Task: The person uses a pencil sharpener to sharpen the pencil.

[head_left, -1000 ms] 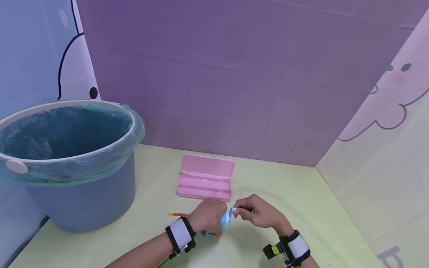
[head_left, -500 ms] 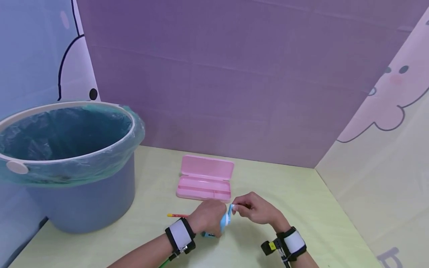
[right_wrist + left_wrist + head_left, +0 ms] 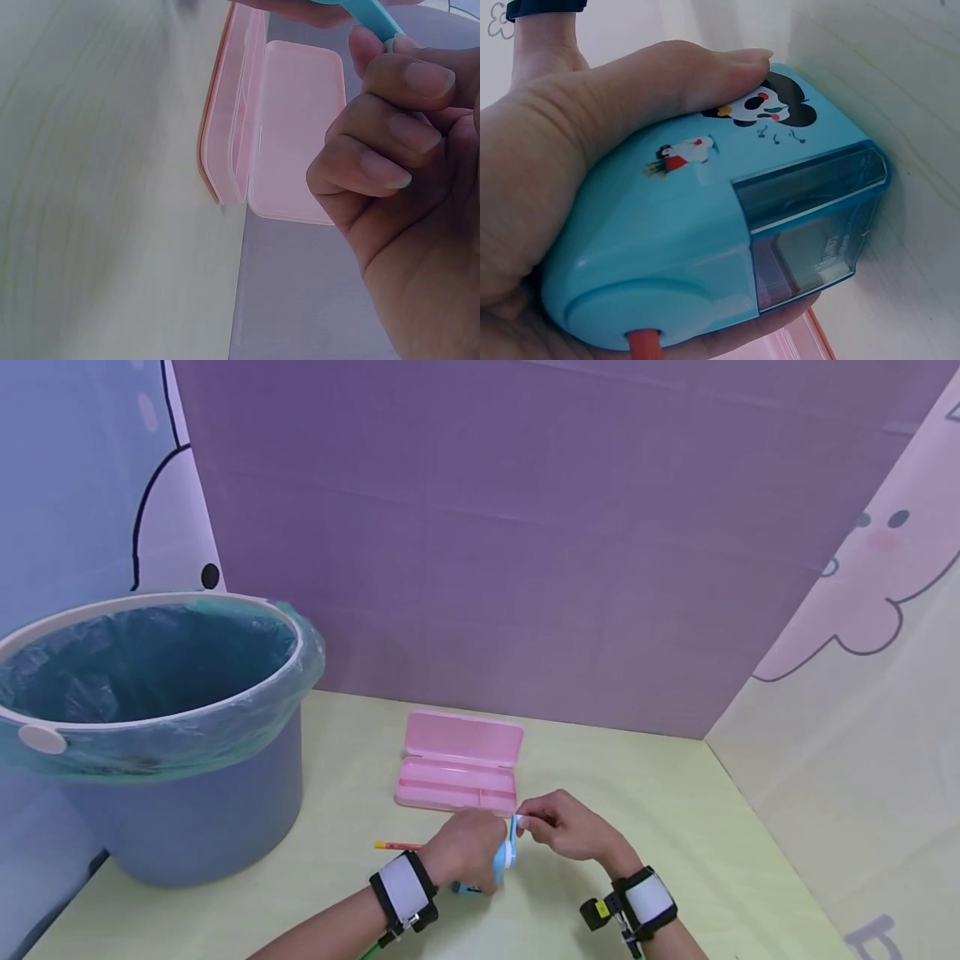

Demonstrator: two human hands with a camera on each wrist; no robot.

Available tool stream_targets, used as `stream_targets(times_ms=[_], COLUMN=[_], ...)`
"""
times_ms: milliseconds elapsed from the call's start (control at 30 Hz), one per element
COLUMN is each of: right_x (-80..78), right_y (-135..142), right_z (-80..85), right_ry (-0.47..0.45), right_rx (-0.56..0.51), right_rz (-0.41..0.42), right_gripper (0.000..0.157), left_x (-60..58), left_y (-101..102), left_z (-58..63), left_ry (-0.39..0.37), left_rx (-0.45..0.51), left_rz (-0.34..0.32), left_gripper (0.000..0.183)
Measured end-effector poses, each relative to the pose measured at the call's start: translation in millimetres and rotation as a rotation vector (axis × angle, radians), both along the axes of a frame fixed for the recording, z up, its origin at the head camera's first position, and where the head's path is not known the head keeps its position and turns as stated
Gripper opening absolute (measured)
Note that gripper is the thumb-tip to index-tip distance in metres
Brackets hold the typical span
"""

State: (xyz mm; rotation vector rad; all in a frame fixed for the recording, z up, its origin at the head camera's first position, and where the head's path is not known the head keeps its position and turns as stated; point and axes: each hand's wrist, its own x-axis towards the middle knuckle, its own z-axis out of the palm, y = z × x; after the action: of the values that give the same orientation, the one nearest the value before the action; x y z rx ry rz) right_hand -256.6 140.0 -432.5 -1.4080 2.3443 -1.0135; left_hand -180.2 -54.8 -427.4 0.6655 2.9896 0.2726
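My left hand (image 3: 467, 850) grips a light blue crank pencil sharpener (image 3: 682, 247), thumb across its printed top. A clear shavings drawer (image 3: 810, 240) shows at one end of the body. From the hole in its rounded face sticks a red pencil (image 3: 646, 345), whose yellow-tipped end points left in the head view. With thumb and forefinger, my right hand (image 3: 570, 827) pinches the end of the blue crank handle (image 3: 373, 19), which stands nearly upright. My left hand hides much of the sharpener in the head view.
Just beyond my hands lies an open pink pencil case (image 3: 465, 739), lid back and compartments facing up. A large blue bin (image 3: 187, 810) with a green plastic liner (image 3: 225, 727) stands at the left. A purple backdrop (image 3: 487, 543) rises behind the pale yellow tabletop (image 3: 637, 768).
My right hand has shifted slightly up and left, swinging the crank from a slant to nearly upright. The left hand keeps its hold on the sharpener in much the same place.
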Motion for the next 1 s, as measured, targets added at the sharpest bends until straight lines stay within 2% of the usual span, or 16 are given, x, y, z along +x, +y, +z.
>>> stream_targets(times_ms=[333,567,700,833,1000], right_x=[-4.3,-5.8,-6.5,-8.1,-7.9], right_y=[-2.4,-2.3,-3.4,-4.4,-4.4], right_z=[-3.0,-12.8,-13.3,-14.0,-18.3], right_ry=[0.050,0.065,0.096,0.073,0.038], right_rx=[0.023,0.044,0.047,0.062,0.094], right_rz=[-0.009,-0.027,-0.022,-0.026,-0.035], right_gripper=[0.021,0.020,0.021,0.023,0.026], left_x=[-3.3,-2.6,-2.9,-3.3,-2.0], left_y=[-1.5,-2.1,-3.0,-3.3,-2.7], left_z=[-2.6,-4.9,-5.6,-5.4,-5.7], left_ry=[0.027,0.005,0.011,0.036,0.047], left_rx=[-0.004,0.051,0.057,0.037,0.026], left_rz=[-0.013,-0.026,-0.030,-0.033,-0.040], left_gripper=[0.043,0.061,0.063,0.055,0.054])
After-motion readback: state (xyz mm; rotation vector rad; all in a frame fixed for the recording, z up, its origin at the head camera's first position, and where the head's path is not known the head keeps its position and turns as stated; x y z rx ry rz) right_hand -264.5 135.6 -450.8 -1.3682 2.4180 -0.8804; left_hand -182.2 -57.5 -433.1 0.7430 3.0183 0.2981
